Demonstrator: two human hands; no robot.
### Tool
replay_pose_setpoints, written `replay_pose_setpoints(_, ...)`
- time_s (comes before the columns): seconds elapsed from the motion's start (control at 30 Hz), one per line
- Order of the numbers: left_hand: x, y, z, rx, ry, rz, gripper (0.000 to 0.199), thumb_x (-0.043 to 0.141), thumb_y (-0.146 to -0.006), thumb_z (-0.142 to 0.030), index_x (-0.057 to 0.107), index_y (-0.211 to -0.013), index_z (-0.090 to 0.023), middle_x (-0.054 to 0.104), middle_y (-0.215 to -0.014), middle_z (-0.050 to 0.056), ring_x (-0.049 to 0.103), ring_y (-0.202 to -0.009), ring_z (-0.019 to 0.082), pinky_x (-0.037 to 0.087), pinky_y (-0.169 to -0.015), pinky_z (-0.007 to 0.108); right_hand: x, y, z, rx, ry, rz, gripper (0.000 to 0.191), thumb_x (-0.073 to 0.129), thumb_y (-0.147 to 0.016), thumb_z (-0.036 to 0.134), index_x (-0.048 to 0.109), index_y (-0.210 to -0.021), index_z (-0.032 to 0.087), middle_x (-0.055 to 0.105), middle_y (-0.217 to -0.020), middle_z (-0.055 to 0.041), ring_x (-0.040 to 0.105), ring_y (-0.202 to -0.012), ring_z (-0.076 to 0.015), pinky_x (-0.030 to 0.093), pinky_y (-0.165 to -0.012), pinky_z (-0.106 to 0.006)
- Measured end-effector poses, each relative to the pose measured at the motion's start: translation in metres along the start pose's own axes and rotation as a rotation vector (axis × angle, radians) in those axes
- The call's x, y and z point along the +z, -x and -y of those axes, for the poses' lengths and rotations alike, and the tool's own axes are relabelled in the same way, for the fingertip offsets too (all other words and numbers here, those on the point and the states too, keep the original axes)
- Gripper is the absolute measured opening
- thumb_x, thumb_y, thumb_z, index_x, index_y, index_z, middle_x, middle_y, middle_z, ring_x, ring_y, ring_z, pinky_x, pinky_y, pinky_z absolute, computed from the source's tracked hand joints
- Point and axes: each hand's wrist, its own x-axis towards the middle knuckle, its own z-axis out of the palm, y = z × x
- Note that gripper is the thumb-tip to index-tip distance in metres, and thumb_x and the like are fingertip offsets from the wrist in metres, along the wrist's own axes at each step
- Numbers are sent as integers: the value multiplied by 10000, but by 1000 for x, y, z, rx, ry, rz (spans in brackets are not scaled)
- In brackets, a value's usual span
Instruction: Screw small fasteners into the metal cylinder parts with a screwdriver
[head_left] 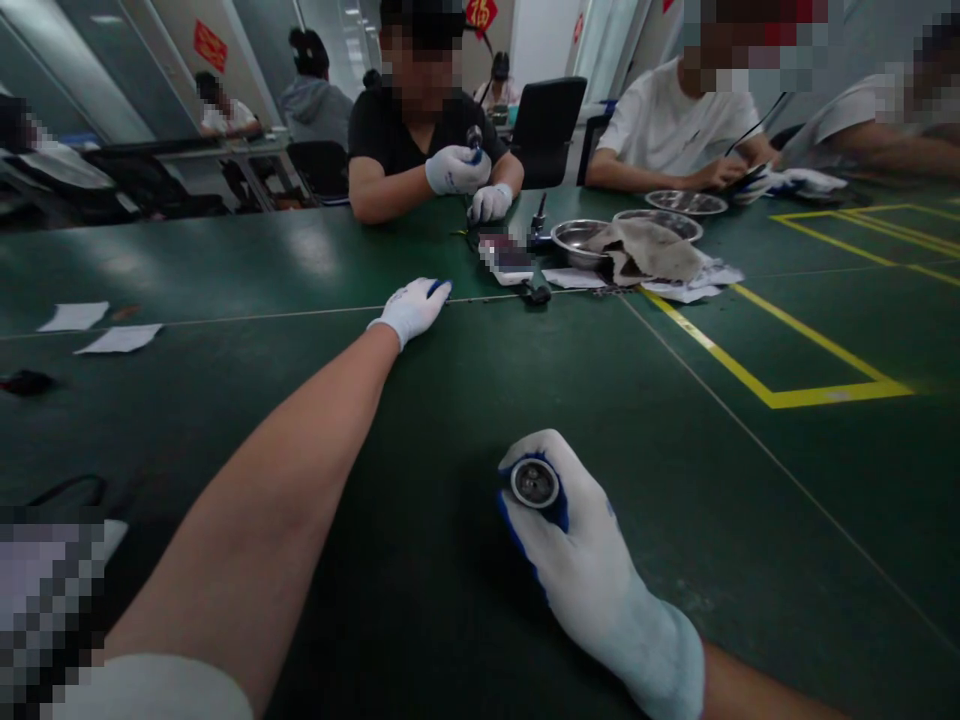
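Observation:
My right hand [581, 545], in a white glove with a blue palm, is wrapped round a cylindrical metal part [534, 483] above the green table. Its round end faces up toward me, with a pale metal rim and a dark, recessed centre; the grip hides the rest. Stretched far forward, my left hand [412, 310] in a matching glove rests on the tabletop by a seam. Its fingers look curled together, and anything beneath them is hidden. Small dark bits lie along the seam just right of it.
Across the green table [420, 450] a gloved co-worker [457, 170] holds a small metal part. Metal bowls [577, 240], a grey cloth [652, 250] and a black plug [537, 294] lie ahead. Yellow tape [832, 395] marks the right side; white papers [120, 339] lie left.

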Motion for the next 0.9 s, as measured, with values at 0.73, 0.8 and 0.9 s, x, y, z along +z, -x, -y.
replay_pose_setpoints(0.73, 11, 140, -73, 497, 122, 183, 484, 467, -1030, -393, 668, -1407, -165, 625, -1533, 100, 549, -1465, 244, 378, -1263, 387, 8, -19, -23, -32, -125, -202, 136, 619, -768, 303, 618, -886, 234, 671, -858, -34, 638, -813, -231, 533, -794, -392)
replay_pose_setpoints(0.8, 9, 163, -74, 526, 135, 166, 451, 487, -1027, -392, 688, -1376, -189, 649, -1508, 87, 571, -1443, 240, 403, -1248, 385, 9, -25, -28, -73, -150, -273, 138, 620, -755, 310, 604, -871, 235, 670, -851, -35, 631, -822, -231, 534, -817, -396)
replay_pose_setpoints(0.9, 5, 196, -79, 558, 141, 161, 401, 524, -1012, -356, 711, -1338, -217, 675, -1478, 71, 610, -1399, 236, 436, -1227, 376, 10, -32, -34, -98, -184, -399, 163, 626, -740, 310, 592, -882, 236, 676, -864, -35, 631, -842, -228, 536, -830, -395)
